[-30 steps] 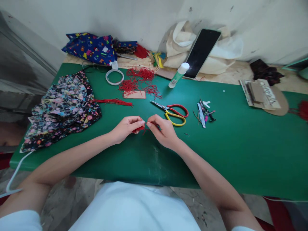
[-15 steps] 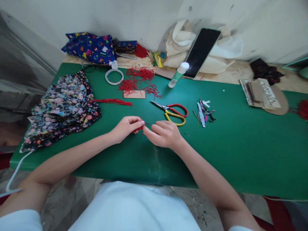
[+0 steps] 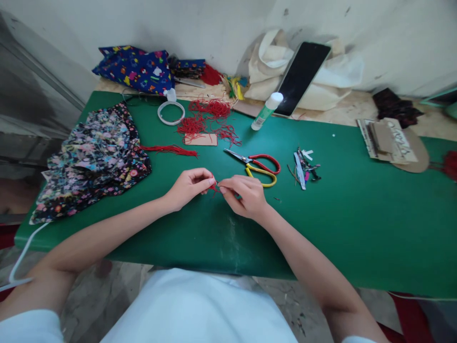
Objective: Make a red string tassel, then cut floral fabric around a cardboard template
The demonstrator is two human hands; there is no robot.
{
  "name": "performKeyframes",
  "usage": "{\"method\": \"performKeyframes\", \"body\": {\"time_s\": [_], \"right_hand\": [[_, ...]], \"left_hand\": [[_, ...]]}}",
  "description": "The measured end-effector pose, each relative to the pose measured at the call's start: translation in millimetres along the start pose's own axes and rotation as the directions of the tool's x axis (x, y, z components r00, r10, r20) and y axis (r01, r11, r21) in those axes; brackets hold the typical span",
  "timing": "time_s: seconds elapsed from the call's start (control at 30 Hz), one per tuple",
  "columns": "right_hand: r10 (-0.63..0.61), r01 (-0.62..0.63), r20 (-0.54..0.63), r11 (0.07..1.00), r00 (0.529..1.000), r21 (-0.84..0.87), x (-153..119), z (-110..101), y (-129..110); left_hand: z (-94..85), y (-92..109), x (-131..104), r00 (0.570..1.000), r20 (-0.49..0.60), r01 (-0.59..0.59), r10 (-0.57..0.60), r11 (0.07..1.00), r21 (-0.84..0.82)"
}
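Note:
My left hand (image 3: 193, 186) is closed in a pinch on a small bundle of red thread (image 3: 214, 187), most of it hidden by the fingers. Thumb and forefinger of my right hand (image 3: 244, 194) pinch close beside it, at a thread end coming off the bundle. Just beyond my right hand lie scissors (image 3: 249, 161) with one red and one yellow handle. A red tassel (image 3: 171, 150) extends from a floral cloth piece (image 3: 96, 157) at the left. Loose red thread (image 3: 210, 119) is heaped behind a small tan card (image 3: 200, 139).
On the green table (image 3: 342, 228) are a clear ring-shaped roll (image 3: 171, 113), a glue stick (image 3: 267, 111) and fabric scraps (image 3: 303, 167). A phone (image 3: 303, 78) leans on cream cloth at the back. Cardboard pieces (image 3: 387, 140) lie right; a blue patterned cloth (image 3: 135, 71) sits back left.
My right hand has lifted slightly and its thumb and forefinger have come into a pinch on the thread. My left hand stays almost in place, holding the red thread.

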State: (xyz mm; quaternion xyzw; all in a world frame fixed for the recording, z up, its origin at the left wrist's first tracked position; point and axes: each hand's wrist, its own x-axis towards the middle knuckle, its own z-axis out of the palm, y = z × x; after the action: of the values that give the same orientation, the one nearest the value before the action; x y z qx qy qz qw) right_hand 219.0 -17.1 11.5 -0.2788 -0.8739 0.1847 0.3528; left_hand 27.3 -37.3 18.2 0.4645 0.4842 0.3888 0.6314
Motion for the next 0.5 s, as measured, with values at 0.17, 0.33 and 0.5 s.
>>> {"method": "performKeyframes", "body": {"time_s": [0.17,0.33,0.5], "right_hand": [[0.281,-0.288,0.061,0.939,0.958,0.187,5,3,-5],[0.474,-0.505,0.181,0.774,0.862,0.382,7,5,-12],[0.622,-0.629,0.204,0.602,0.756,0.492,6,10,-18]], "left_hand": [[0.4,2,0,0.999,-0.044,-0.028,0.029,0.999,0.026],[-0.7,1,0,0.996,-0.055,-0.067,0.072,0.995,0.076],[-1.2,-2,0,0.992,-0.053,-0.112,0.117,0.989,0.092]]}}
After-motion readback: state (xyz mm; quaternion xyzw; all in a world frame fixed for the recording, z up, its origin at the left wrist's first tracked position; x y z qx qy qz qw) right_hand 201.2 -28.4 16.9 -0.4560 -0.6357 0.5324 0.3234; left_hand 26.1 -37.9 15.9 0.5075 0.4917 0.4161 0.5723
